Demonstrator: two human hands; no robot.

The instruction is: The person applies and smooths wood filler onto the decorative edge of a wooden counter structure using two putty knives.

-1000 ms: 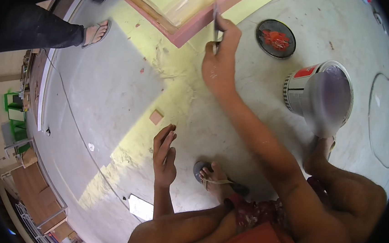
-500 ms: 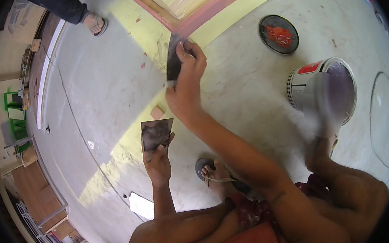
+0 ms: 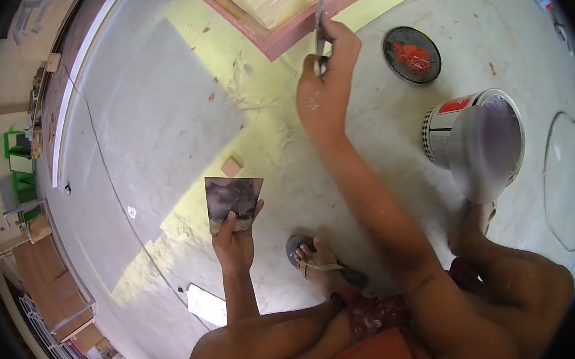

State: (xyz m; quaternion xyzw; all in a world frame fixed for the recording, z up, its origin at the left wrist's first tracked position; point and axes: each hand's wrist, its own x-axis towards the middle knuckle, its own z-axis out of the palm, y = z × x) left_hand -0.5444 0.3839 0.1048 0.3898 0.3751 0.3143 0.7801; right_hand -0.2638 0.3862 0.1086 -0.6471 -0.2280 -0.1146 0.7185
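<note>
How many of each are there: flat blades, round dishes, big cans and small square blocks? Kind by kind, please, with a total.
Flat blades: 2 (dark blade in the left hand, edge-on blade in the right hand)
Round dishes: 1 (black dish)
Big cans: 1 (white can)
Small square blocks: 1 (pinkish block)
Total: 5
</note>
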